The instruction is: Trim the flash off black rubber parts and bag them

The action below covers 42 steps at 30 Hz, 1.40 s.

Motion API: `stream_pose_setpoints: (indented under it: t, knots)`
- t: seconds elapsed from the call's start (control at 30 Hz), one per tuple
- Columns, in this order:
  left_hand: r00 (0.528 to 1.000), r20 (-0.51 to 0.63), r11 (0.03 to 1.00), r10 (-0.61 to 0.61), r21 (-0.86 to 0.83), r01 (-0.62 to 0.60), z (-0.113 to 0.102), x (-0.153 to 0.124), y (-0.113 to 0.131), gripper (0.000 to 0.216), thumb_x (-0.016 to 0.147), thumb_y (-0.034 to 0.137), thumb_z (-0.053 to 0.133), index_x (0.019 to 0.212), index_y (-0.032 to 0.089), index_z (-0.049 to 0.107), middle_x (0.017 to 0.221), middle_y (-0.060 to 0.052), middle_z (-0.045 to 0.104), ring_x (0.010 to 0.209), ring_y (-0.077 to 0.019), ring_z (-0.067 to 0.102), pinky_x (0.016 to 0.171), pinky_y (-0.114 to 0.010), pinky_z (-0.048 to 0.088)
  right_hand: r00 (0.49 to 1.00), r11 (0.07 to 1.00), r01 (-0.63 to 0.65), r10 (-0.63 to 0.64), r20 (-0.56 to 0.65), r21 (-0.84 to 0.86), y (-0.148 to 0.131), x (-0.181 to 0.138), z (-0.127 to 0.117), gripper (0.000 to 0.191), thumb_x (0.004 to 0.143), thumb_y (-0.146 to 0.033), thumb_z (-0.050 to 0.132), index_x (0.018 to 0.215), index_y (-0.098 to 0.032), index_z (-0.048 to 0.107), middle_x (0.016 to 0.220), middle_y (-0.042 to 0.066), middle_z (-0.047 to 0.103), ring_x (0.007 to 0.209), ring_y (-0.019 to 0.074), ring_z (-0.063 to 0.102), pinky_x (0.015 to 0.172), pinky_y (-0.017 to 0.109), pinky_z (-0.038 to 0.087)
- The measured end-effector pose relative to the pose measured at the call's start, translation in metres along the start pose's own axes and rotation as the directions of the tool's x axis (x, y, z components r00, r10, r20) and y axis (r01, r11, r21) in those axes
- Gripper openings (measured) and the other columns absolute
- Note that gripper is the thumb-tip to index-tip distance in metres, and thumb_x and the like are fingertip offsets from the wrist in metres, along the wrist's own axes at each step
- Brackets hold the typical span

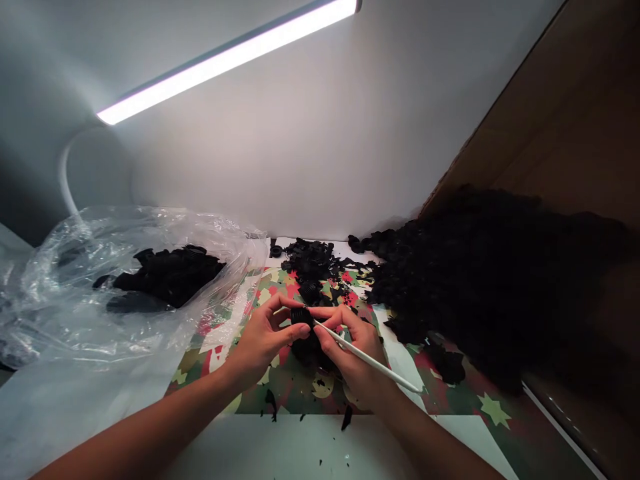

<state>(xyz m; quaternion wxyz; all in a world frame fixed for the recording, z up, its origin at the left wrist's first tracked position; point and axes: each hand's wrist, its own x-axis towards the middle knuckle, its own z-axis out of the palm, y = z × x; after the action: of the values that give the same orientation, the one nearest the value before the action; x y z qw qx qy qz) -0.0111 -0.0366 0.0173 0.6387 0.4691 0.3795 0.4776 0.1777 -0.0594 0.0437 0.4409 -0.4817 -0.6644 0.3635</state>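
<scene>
Between the thumb and fingers of my left hand [263, 340] is a small black ribbed part [301, 316], apparently rubber or plastic. My right hand [361, 357] grips a slim white pen-shaped tool [383, 369] like a pencil. Its tip points at the right side of the ribbed part; whether the two touch I cannot tell. Below and behind my hands lie black scraps [313, 352] and more black pieces, partly hidden by my fingers.
A clear plastic bag [150, 333] with black pieces [173, 275] lies at the left. A large black heap [450, 280] fills the right, beside a cardboard panel [560, 113]. A lit lamp [230, 61] hangs above. Scraps litter the patterned sheet [280, 393].
</scene>
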Motion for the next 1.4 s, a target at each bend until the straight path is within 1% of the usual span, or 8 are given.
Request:
stream_pose_setpoints:
  t: [0.2, 0.33, 0.47, 0.8, 1.0, 1.13, 1.23, 1.4]
  knots:
    - [0.996, -0.024, 0.996, 0.082, 0.039, -0.081, 0.004, -0.002, 0.002, 0.028, 0.076, 0.025, 0.086, 0.094, 0.02, 0.066, 0.09, -0.001, 0.066, 0.09, -0.0166, 0.064, 0.071, -0.023, 0.053, 0.979, 0.963, 0.195, -0.204, -0.028, -0.186, 0.007, -0.004, 0.008, 0.017, 0.097, -0.025, 0.056, 0.08, -0.024, 0.056, 0.111, 0.003, 0.075, 0.101, 0.0234, 0.065, 0.086, 0.037, 0.046]
    - [0.99, -0.02, 0.989, 0.141, 0.051, -0.14, 0.005, -0.003, 0.002, 0.023, 0.078, 0.025, 0.085, 0.092, 0.02, 0.067, 0.091, -0.001, 0.064, 0.09, -0.0159, 0.063, 0.075, -0.023, 0.054, 0.959, 0.916, 0.249, -0.278, -0.051, -0.313, 0.01, -0.004, 0.012, 0.015, 0.102, -0.023, 0.048, 0.092, -0.025, 0.059, 0.106, 0.006, 0.074, 0.097, 0.023, 0.065, 0.087, 0.038, 0.045]
    - [0.997, -0.036, 0.995, 0.07, 0.073, -0.067, 0.004, -0.001, 0.0, 0.024, 0.079, 0.027, 0.084, 0.092, 0.02, 0.067, 0.087, 0.0, 0.067, 0.082, -0.015, 0.065, 0.075, -0.025, 0.055, 0.949, 0.873, 0.256, -0.309, -0.063, -0.416, 0.01, 0.002, 0.012, 0.015, 0.103, -0.018, 0.044, 0.103, -0.022, 0.059, 0.098, 0.006, 0.072, 0.091, 0.0221, 0.066, 0.09, 0.039, 0.044]
    - [0.997, -0.06, 0.995, -0.057, -0.08, 0.052, 0.009, 0.004, -0.003, 0.032, 0.071, 0.031, 0.09, 0.079, 0.017, 0.062, 0.081, 0.001, 0.065, 0.074, -0.0132, 0.063, 0.07, -0.026, 0.06, 0.949, 0.798, 0.222, -0.308, -0.063, -0.561, 0.019, 0.01, 0.011, 0.018, 0.102, -0.012, 0.04, 0.101, -0.021, 0.056, 0.092, 0.006, 0.069, 0.082, 0.0221, 0.064, 0.08, 0.036, 0.044]
    - [0.999, -0.049, 0.997, 0.02, -0.073, -0.023, 0.01, 0.001, -0.005, 0.03, 0.075, 0.029, 0.087, 0.077, 0.017, 0.06, 0.079, 0.002, 0.059, 0.07, -0.0111, 0.059, 0.066, -0.024, 0.058, 0.962, 0.823, 0.176, -0.261, -0.084, -0.54, 0.021, 0.015, 0.006, 0.02, 0.1, -0.013, 0.039, 0.093, -0.021, 0.056, 0.091, 0.008, 0.068, 0.083, 0.0237, 0.062, 0.078, 0.036, 0.043]
    - [0.995, 0.024, 0.991, 0.098, -0.09, -0.095, 0.012, -0.008, 0.004, 0.03, 0.075, 0.025, 0.087, 0.075, 0.017, 0.058, 0.081, 0.001, 0.061, 0.066, -0.0103, 0.059, 0.061, -0.021, 0.053, 0.97, 0.878, 0.012, -0.126, -0.207, -0.479, 0.032, 0.029, -0.018, 0.019, 0.095, -0.019, 0.042, 0.082, -0.022, 0.056, 0.082, 0.007, 0.066, 0.074, 0.023, 0.059, 0.07, 0.034, 0.042]
    - [0.996, 0.058, 0.988, 0.074, -0.142, -0.065, 0.013, -0.009, 0.008, 0.027, 0.073, 0.029, 0.088, 0.083, 0.018, 0.066, 0.086, -0.002, 0.066, 0.072, -0.0134, 0.062, 0.065, -0.024, 0.056, 0.986, 0.931, -0.053, -0.009, -0.167, -0.362, 0.034, 0.035, -0.028, 0.017, 0.09, -0.024, 0.05, 0.075, -0.022, 0.056, 0.075, 0.002, 0.067, 0.069, 0.0197, 0.061, 0.066, 0.03, 0.042]
    - [0.998, 0.059, 0.954, -0.032, -0.295, 0.048, 0.011, -0.002, 0.003, 0.031, 0.07, 0.029, 0.091, 0.089, 0.019, 0.069, 0.093, -0.004, 0.072, 0.086, -0.0184, 0.069, 0.072, -0.027, 0.059, 0.999, 0.984, -0.02, 0.012, -0.047, -0.177, 0.027, 0.028, -0.022, 0.021, 0.086, -0.025, 0.058, 0.066, -0.022, 0.052, 0.1, 0.006, 0.074, 0.107, 0.0262, 0.066, 0.085, 0.035, 0.047]
